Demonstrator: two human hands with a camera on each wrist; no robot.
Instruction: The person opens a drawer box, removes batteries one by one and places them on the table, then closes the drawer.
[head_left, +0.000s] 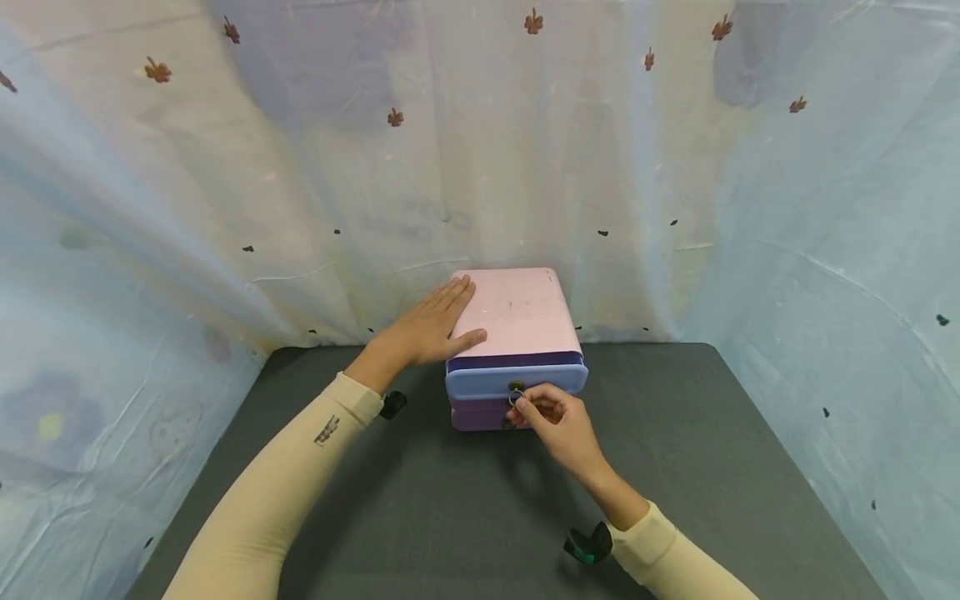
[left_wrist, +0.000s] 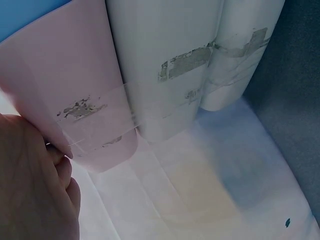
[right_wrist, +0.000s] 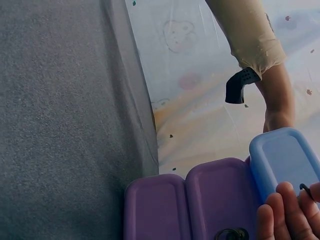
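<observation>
A small drawer box with a pink top (head_left: 513, 308) stands at the back of the table. Its blue top drawer (head_left: 476, 383) sticks out a little, leaving a dark strip below the pink top. My left hand (head_left: 426, 327) rests on the left part of the top, fingers extended. With thumb and fingers, my right hand (head_left: 561, 427) pinches the ring pull (head_left: 516, 397) on the blue drawer. Below it are two purple drawers, the middle one (right_wrist: 220, 192) and the lowest one (right_wrist: 156, 210), both looking closed. The left wrist view shows the box's side (left_wrist: 165, 30) with worn tape.
A dark grey cloth covers the table (head_left: 465, 517). Behind and at both sides hangs a pale patterned curtain (head_left: 480, 167), close to the back of the box. Black wrist mounts (head_left: 393, 405) show by both cream sleeves (head_left: 277, 467).
</observation>
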